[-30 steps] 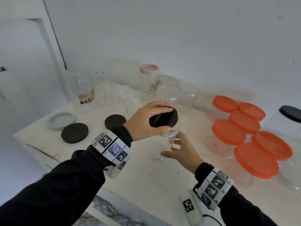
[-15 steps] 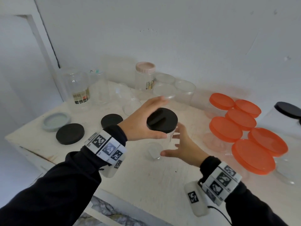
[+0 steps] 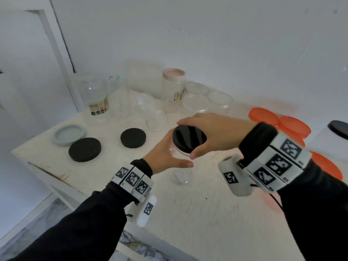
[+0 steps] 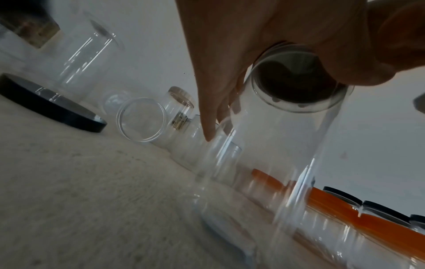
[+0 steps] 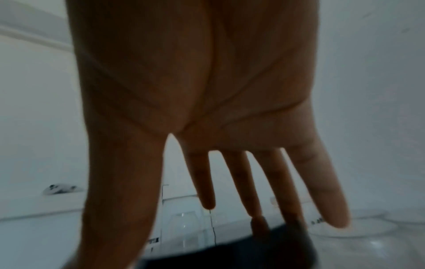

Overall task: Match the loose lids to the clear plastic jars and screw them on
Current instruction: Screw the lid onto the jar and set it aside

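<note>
A clear jar (image 3: 181,177) stands in the middle of the white table (image 3: 197,213) with a black lid (image 3: 189,139) on its mouth. My left hand (image 3: 165,155) holds the jar just under the lid, thumb in front and fingers behind. In the left wrist view the left hand (image 4: 230,63) wraps the jar (image 4: 276,145), and the lid (image 4: 296,80) shows dark through the plastic. My right hand (image 3: 212,132) reaches over the lid from the right. In the right wrist view its fingers (image 5: 255,191) are straight and spread above the lid (image 5: 230,253).
Two loose black lids (image 3: 84,149) (image 3: 133,138) and a grey lid (image 3: 68,134) lie at the left. Open clear jars (image 3: 98,95) and a pink-lidded jar (image 3: 174,85) line the back wall. Orange-lidded jars (image 3: 263,116) crowd the right.
The hands have swapped places. My left hand left the top of the lid and took the jar. My right hand let go of the jar and came over the lid.
</note>
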`<state>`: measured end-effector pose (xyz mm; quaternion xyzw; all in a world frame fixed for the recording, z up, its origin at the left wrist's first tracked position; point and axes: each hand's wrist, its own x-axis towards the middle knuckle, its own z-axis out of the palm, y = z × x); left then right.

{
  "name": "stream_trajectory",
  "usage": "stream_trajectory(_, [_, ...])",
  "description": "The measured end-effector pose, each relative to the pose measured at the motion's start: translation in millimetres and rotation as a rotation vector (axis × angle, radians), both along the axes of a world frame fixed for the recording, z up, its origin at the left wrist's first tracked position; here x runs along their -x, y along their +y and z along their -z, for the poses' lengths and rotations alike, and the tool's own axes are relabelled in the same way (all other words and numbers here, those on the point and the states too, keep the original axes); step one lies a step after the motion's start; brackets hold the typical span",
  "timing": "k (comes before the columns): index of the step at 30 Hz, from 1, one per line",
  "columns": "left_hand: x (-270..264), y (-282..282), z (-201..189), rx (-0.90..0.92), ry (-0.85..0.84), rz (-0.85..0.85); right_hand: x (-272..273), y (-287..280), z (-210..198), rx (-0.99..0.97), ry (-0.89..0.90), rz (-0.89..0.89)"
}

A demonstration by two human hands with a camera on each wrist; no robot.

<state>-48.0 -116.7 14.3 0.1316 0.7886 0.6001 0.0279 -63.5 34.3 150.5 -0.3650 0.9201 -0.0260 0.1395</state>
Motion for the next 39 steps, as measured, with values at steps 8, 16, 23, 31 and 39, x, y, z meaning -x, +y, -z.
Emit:
stream_trajectory(8, [1, -1, -3, 0.065, -0.024, -0.017, 12, -16, -5, -0.216, -0.003, -0.056])
stream_trajectory(16, [5, -4, -4, 0.104, -0.01, 0.005, 15, -11, -6, -0.162, -0.099, -0.138])
stream_trajectory(23, [5, -5, -4, 0.099, -0.013, 0.013, 16, -13, -6, -0.165, -0.086, -0.154])
stream_trajectory(31, [3, -2, -2, 0.061, 0.001, -0.009, 14, -16, 3, -0.091, 0.07, 0.038])
stream_trajectory(39, [4, -3, -1, 0.052, -0.001, 0.0, 13, -10, -2, -0.219, -0.056, 0.001])
